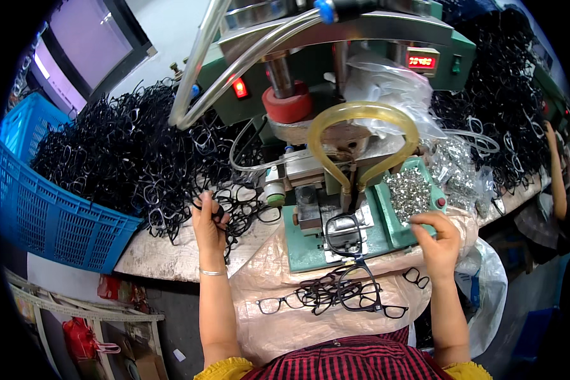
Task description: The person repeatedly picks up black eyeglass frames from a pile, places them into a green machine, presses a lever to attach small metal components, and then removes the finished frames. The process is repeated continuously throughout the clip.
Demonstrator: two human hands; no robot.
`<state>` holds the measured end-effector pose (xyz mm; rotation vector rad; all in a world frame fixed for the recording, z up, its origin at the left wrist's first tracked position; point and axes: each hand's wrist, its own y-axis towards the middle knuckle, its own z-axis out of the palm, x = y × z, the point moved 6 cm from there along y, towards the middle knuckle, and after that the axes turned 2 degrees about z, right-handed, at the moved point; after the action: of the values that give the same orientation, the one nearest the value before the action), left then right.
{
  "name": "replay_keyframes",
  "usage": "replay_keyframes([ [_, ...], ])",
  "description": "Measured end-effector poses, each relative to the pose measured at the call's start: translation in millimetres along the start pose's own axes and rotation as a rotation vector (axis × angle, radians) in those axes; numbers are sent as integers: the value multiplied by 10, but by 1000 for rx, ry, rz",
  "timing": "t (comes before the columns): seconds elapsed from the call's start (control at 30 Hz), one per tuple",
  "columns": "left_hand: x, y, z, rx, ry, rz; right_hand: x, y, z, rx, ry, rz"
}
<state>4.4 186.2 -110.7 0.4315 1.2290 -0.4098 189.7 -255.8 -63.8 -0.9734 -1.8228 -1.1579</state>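
Note:
At the edge of the dark heap, my left hand (pixel 210 221) has its fingers curled round a black eyeglass frame (pixel 218 214), partly hidden by them. My right hand (pixel 439 243) is at the near right rim of a green tray (pixel 396 232) of small metal pieces (pixel 408 195). Its thumb and forefinger are bent together; anything between them is too small to make out. Between my hands, a black eyeglass front (pixel 359 289) reaches up into the green press (pixel 301 250) under its head. Several more frames (pixel 320 292) lie in a cluster on the sheet before me.
Large heaps of black frames (pixel 142 145) rise left and right of the press. A blue crate (pixel 63 212) borders the left heap. A curved yellow hose (pixel 318 120) and clear tubes (pixel 259 54) hang around the press. At the far right is another person's arm (pixel 557 168).

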Motion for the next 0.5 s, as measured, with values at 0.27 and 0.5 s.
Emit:
replay_keyframes([
  [0.27,198,-761,721,278,-111,-255,449,413,898,90,421,51],
  [0.5,-1532,-1368,1575,436,132,611,540,357,868,125,588,113],
])
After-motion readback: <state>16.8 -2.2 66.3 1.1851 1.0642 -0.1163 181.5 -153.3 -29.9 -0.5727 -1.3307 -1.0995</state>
